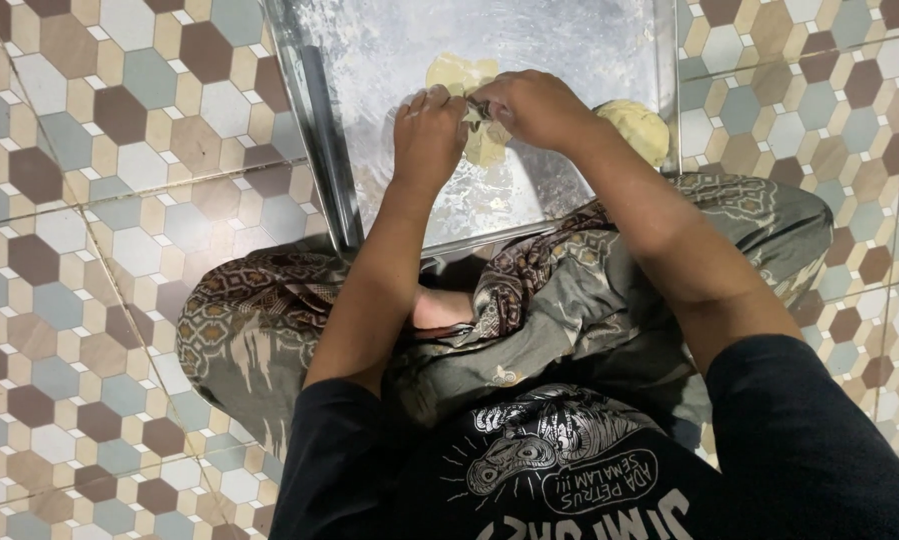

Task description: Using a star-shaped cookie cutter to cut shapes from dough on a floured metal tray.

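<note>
Left hand (427,130): fingers pinching the dough piece (484,140).
Right hand (534,105): fingers pinching the same piece.
Tray (369,60): its raised rim is bounding floured room around both hands.
Floor (89,200): hexagon tiles are lying under the tray.

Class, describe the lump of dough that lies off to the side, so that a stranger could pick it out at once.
Start at the floured metal tray on the patterned tile floor. Go to its near right corner, just beyond the right hand: there sits the dough ball. Unlike the thin, flat dough piece both hands work, it is thick, rounded and untouched.
</note>
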